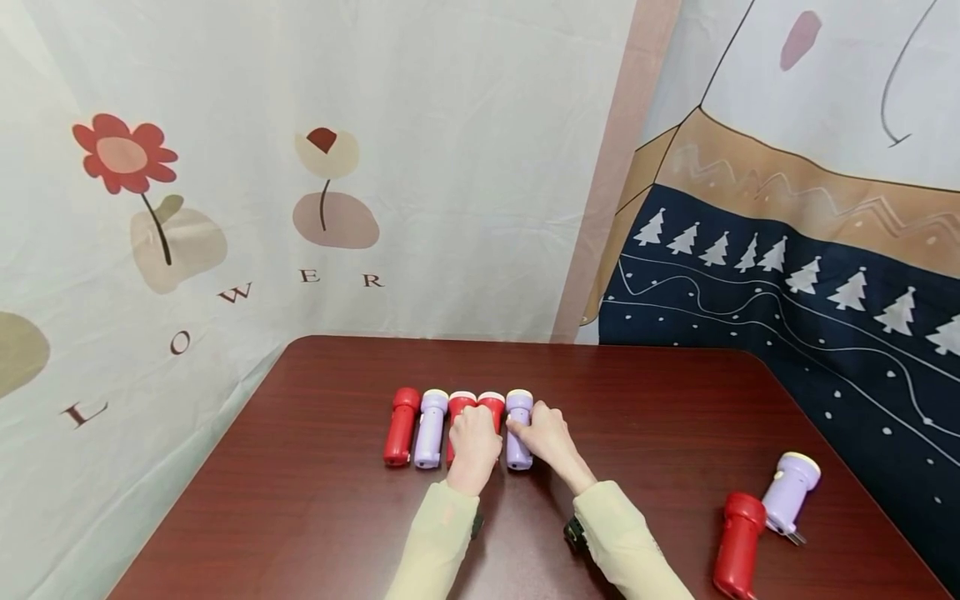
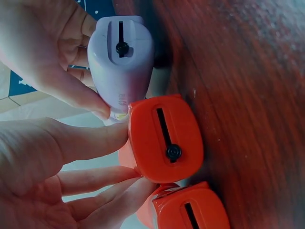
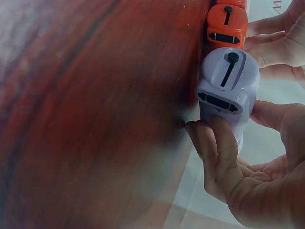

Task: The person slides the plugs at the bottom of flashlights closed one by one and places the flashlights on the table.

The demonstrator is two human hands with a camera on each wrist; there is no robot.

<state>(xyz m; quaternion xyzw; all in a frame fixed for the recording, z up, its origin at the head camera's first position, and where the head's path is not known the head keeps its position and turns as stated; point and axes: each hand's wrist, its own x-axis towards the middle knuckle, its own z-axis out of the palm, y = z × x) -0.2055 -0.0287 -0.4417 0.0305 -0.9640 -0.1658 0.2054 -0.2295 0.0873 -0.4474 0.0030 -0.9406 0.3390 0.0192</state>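
In the centre of the head view, a bare left hand (image 1: 476, 437) is partly covering a glossy red plastic flashlight (image 2: 186, 129) and a second red flashlight (image 2: 214, 207), which the left wrist view is cutting off at bottom. Its fingers are pinching the first, between thumb and fingertips, at the dark red-brown table (image 1: 337, 508). Just beside it, a bare right hand (image 1: 551, 435) is gripping a lavender plastic flashlight (image 1: 518, 448), thumb across its top. The lavender casing's small marking is appearing illegible; a pale printed cloth (image 1: 480, 167), upper left, is showing "L O W E R".
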